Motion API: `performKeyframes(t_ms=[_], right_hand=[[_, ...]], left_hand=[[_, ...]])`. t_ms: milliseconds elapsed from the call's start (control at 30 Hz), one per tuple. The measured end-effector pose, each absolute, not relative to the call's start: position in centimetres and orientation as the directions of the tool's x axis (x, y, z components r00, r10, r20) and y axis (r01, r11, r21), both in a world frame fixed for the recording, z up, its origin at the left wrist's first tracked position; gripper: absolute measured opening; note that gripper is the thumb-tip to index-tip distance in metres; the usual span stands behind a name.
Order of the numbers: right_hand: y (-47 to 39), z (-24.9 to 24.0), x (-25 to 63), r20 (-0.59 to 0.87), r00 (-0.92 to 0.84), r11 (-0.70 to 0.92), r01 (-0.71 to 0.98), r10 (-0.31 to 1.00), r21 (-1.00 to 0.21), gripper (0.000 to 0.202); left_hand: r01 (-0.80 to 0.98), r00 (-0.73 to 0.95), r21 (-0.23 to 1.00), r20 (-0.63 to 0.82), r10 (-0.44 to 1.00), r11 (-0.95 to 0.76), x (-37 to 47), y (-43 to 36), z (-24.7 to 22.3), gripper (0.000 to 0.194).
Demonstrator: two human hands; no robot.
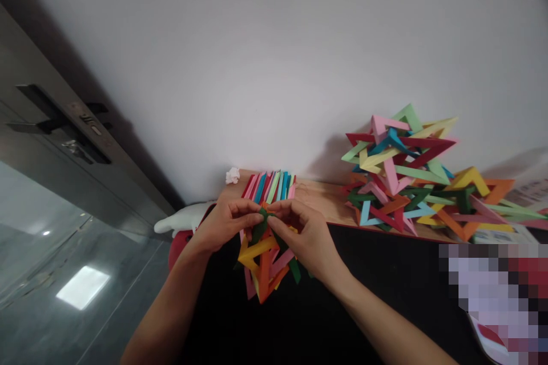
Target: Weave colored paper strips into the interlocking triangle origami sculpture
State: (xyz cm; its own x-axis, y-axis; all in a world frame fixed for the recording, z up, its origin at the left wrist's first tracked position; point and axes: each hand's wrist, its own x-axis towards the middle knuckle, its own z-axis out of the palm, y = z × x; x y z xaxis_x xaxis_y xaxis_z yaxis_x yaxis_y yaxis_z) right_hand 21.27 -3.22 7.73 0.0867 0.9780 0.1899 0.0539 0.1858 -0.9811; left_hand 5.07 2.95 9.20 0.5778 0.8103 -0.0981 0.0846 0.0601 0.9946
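Between my two hands hangs a folded-paper star ornament (264,265) with yellow, orange, pink and green strips. My left hand (231,221) pinches a dark green strip (259,230) near the top of it, thumb against fingers. Opposite, my right hand (303,231) pinches the same green area, its thumb tip close to the left one. The fingers hide part of the joint. Just beyond the hands lies a row of folded paper strips (269,185) in red, pink, blue and pale green.
Finished-looking paper stars (396,154) are piled at the right on a narrow wooden table (321,197) against the wall. A crumpled white paper (232,175) sits at its left end. A door with a black handle (60,125) stands at the left. Something pixelated covers the lower right.
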Motion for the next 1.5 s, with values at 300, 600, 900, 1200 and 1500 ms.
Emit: performKeyframes(t_ms=[300, 600, 900, 1200, 1500], right_hand=[[-3.1, 7.8, 21.7, 0.172, 0.051, 0.17, 0.034, 0.984, -0.985, 0.013], [-3.0, 7.9, 22.0, 0.13, 0.02, 0.129, 0.039, 0.991, -0.991, 0.014], [-2.7, 7.9, 22.9, 0.095, -0.109, 0.098, 0.017, 0.99, -0.995, 0.013], [-2.7, 8.4, 23.0, 0.063, -0.091, 0.069, 0.061, 0.994, -0.996, 0.017], [-2.7, 8.5, 23.0, -0.043, -0.114, -0.046, -0.02, 0.993, -0.999, 0.019]], left_hand=[[0.11, 0.586, 0.994, -0.067, 0.807, 0.002, 5.1, 2.7, 9.6, 0.016], [0.129, 0.586, 0.992, -0.073, 0.807, -0.003, 5.1, 2.6, 9.5, 0.016], [0.112, 0.557, 0.994, -0.046, 0.829, -0.02, 5.2, 2.5, 9.6, 0.015], [0.117, 0.577, 0.993, -0.093, 0.811, 0.031, 5.1, 2.4, 9.7, 0.015], [0.179, 0.597, 0.983, -0.133, 0.791, 0.03, 5.1, 2.3, 9.9, 0.015]])
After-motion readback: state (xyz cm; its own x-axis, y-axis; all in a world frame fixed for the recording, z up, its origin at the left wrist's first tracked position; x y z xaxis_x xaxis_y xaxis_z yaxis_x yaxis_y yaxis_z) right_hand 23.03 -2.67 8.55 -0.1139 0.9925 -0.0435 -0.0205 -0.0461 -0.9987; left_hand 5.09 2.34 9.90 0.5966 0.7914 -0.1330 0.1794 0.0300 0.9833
